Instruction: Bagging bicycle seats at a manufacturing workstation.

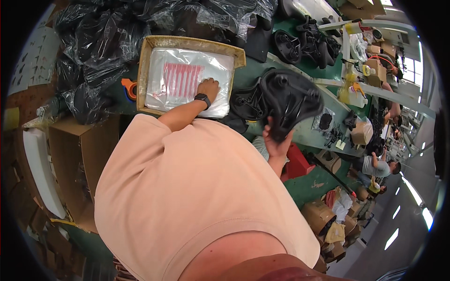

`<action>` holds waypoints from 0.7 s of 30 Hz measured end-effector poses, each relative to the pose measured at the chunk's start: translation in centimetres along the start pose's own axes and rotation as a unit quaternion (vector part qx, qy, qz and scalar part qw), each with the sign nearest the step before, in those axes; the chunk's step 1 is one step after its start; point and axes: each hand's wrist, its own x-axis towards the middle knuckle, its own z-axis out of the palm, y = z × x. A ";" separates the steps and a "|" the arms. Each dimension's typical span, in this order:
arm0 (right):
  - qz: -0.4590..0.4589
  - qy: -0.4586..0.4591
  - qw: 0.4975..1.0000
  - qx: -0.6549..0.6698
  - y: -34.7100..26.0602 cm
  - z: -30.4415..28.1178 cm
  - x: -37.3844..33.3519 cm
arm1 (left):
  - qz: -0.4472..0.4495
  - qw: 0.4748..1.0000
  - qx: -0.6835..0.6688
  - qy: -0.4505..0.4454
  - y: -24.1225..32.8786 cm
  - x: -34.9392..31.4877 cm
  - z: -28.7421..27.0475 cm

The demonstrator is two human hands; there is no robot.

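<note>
While the person leans over the green surface (300, 136), the scene reads from left to right, each place given against the shallow tray.

Black bags (98, 42): a heap of glossy plastic-wrapped bundles, left of and behind the tray.
Orange tape dispenser (129, 88): just beside the tray's left wall.
Tray (146, 61): shallow, tan-rimmed, lying flat on the surface.
Clear bags (180, 79): a flat stack of transparent plastic bags with red printing, filling the tray.
Left hand (209, 88): inside the tray at its right part, fingers curled down and pressing on the stack; whether it pinches a bag I cannot tell. A black watch (202, 99) sits on its wrist.
Black seat part (288, 98): a moulded black plastic shell, right of the tray and clear of it, raised off the surface and tilted.
Right hand (276, 140): right of the tray, closed around the lower edge of the black seat part, holding it up.
More black parts (304, 42): lying on the surface, behind and to the right of the tray.
</note>
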 end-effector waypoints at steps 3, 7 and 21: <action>-0.052 -0.030 0.966 -0.252 2.9 1.9 -4.5 | 0.002 0.999 -0.021 -0.028 -1.5 0.7 1.5; 0.006 0.019 0.990 -0.142 5.9 0.6 -4.8 | -0.064 0.990 -0.104 -0.064 -2.7 0.7 -0.5; 0.266 -0.189 0.941 -0.089 14.7 9.0 9.0 | -0.001 0.930 -0.364 -0.051 0.9 -11.1 -20.4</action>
